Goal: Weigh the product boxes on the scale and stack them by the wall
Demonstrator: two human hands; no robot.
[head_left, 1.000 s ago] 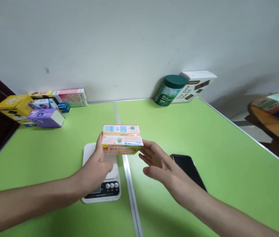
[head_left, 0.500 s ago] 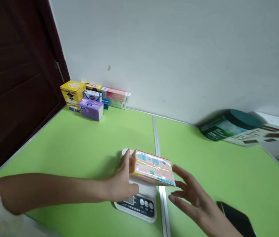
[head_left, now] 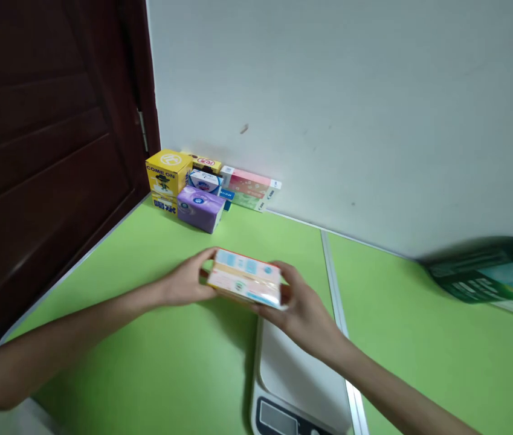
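A glossy, plastic-wrapped pack (head_left: pixel 245 278), white and pink with light blue print and a red edge, is held between both hands above the green table. My left hand (head_left: pixel 193 278) grips its left end, and my right hand (head_left: pixel 304 305) closes around the right end. Below and to the right lies a white kitchen scale (head_left: pixel 301 371) with a dark display panel, its platform partly covered by my right hand and forearm. Motion blurs the print on the pack.
Against the wall at the back left stand a yellow box (head_left: pixel 168 175), a purple tissue pack (head_left: pixel 199 208), a blue-and-white box (head_left: pixel 205 181) and a pink-and-green box (head_left: pixel 251 186). A dark green container (head_left: pixel 492 272) lies at the right. A brown door (head_left: pixel 52 145) borders the table's left side.
The pack has been lifted off the scale and moved left and toward the wall. My right hand, apart from it before, now grips its right end. The view has turned left.
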